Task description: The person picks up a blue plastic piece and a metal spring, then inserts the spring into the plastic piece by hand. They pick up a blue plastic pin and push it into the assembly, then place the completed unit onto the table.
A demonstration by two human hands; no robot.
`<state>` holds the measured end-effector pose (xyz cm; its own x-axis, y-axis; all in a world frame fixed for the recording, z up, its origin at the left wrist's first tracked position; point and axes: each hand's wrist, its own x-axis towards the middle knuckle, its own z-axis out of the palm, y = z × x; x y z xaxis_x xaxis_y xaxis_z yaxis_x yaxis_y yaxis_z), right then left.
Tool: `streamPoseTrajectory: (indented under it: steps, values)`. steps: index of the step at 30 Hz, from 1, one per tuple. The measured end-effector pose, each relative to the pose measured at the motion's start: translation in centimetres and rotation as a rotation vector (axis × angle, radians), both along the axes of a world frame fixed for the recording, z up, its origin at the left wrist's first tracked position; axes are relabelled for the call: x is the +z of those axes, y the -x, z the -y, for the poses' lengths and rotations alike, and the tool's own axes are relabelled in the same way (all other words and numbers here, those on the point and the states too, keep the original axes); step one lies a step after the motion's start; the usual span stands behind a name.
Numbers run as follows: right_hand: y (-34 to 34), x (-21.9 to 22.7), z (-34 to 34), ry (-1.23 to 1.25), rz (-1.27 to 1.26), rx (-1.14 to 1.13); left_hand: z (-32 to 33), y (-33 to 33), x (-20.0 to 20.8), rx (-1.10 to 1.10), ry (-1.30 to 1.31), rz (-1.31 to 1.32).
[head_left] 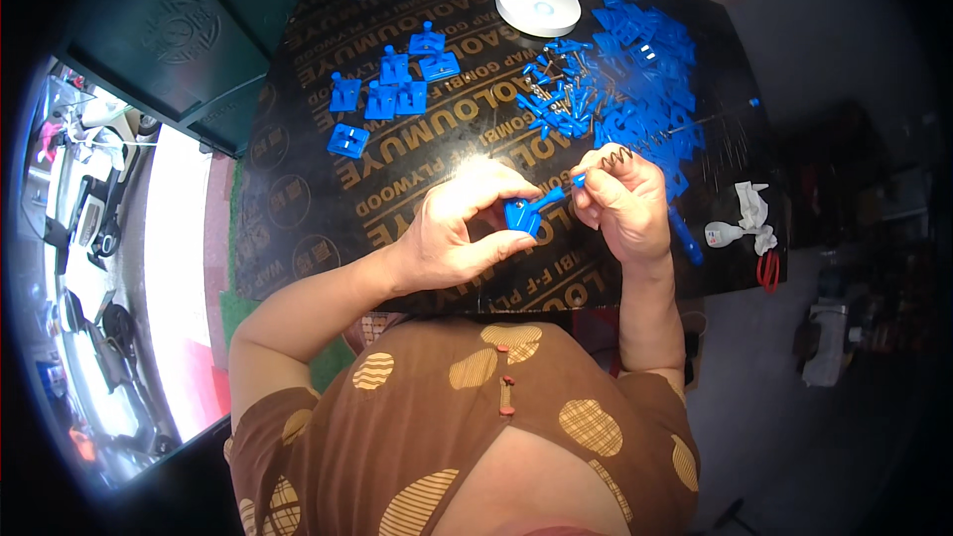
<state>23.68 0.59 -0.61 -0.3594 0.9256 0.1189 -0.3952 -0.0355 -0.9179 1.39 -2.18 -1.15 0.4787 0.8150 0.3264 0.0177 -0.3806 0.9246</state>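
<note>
In front of my chest, my left hand point(449, 226) grips a blue plastic square-based part point(521, 220) between thumb and fingers. A blue stem point(548, 201) slants up from that part toward my right hand. Fingers pinched, my right hand point(630, 206) holds a small blue plastic piece point(579, 181) just beyond the stem's end. A dark coil spring point(616, 156) sticks out above the right fingers; what it joins is hidden by them. Whether the small piece touches the stem I cannot tell.
A heap of flat blue parts point(650, 60) lies at the right, with blue pegs and metal pins point(556, 99) beside it. Several blue assemblies point(395, 67) stand at the left. A white lamp base point(536, 2) sits far back; a small white bottle point(723, 234) lies at the right edge.
</note>
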Motion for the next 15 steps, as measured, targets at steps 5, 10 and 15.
streamPoseTrajectory:
  steps: [5, 10, 15]
  values:
    - [0.04, 0.06, 0.0, 0.061, 0.071, -0.036, 0.39, -0.14, -0.6, -0.112, 0.329, 0.133]
    - [0.0, 0.21, 0.02, 0.107, 0.087, -0.036, 0.17, -0.12, -0.39, -0.208, 0.518, 0.224]
    - [0.05, 0.14, 0.04, 0.131, 0.093, -0.031, 0.29, -0.14, -0.59, -0.217, 0.527, 0.256]
